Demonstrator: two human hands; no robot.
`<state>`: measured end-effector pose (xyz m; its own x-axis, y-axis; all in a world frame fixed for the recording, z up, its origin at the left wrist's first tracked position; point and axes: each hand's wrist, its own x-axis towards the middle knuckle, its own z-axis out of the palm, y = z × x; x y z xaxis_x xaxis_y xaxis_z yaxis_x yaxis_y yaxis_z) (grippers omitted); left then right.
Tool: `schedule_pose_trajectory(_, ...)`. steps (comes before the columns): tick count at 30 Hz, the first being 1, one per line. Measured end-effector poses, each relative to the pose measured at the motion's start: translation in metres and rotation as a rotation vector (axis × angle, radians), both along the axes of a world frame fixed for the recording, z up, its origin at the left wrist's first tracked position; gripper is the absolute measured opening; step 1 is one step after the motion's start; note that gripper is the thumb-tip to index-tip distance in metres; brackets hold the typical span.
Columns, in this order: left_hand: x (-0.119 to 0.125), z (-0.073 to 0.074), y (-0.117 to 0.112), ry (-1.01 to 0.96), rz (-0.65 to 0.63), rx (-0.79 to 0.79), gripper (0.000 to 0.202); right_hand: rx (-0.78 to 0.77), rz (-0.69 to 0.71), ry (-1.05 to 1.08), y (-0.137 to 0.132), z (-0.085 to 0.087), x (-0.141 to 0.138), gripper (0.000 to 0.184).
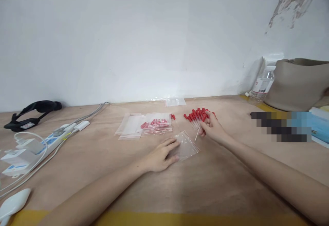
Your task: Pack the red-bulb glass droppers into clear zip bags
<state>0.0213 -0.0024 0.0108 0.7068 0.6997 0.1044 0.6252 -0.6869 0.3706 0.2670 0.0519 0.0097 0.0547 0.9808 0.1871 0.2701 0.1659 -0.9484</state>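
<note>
Pinching a slim red-bulbed dropper (197, 135) beside a glossy clear zip bag (189, 147)

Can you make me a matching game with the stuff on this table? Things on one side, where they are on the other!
Things:
1. left hand
2. right hand
3. water bottle
4. black strap

Places:
a. far left, near the wall
b. holding a dropper by the red-topped pile
c. flat on a clear bag
d. far right, beside a grey bag

Pairs: 1-c, 2-b, 3-d, 4-a
</note>
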Motion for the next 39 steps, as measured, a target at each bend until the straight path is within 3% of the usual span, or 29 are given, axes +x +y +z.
schedule_pose_trajectory(3,0.0,-0.002,0.007,-0.031,-0.054,-0.001,0.052,0.048,-0.069,0.221,-0.009,-0.021,0.004,0.058)
schedule_pose_trajectory(6,-0.001,-0.003,0.01,-0.039,-0.06,0.015,0.049,0.095,-0.106,0.276,-0.011,-0.031,0.004,0.056)
schedule_pose_trajectory(15,-0.002,-0.006,0.007,-0.093,-0.084,0.015,0.048,0.019,-0.056,0.344,-0.02,-0.03,-0.003,0.054)
schedule_pose_trajectory(19,0.0,-0.006,0.009,-0.181,-0.062,0.095,0.059,-0.105,0.121,0.468,-0.029,-0.028,-0.006,0.038)
schedule_pose_trajectory(26,-0.006,-0.002,0.015,-0.178,-0.113,0.08,0.057,-0.156,0.425,0.192,-0.037,-0.011,0.008,0.031)
schedule_pose_trajectory(32,-0.007,-0.005,0.016,-0.191,-0.157,0.018,0.057,-0.134,0.637,0.131,-0.041,-0.006,0.009,0.024)
schedule_pose_trajectory(34,-0.007,-0.005,0.015,-0.203,-0.163,0.02,0.056,-0.142,0.667,0.134,-0.041,-0.01,0.007,0.023)
schedule_pose_trajectory(39,-0.005,-0.004,0.013,-0.231,-0.132,0.019,0.051,-0.167,0.591,0.057,-0.038,-0.014,0.002,0.026)
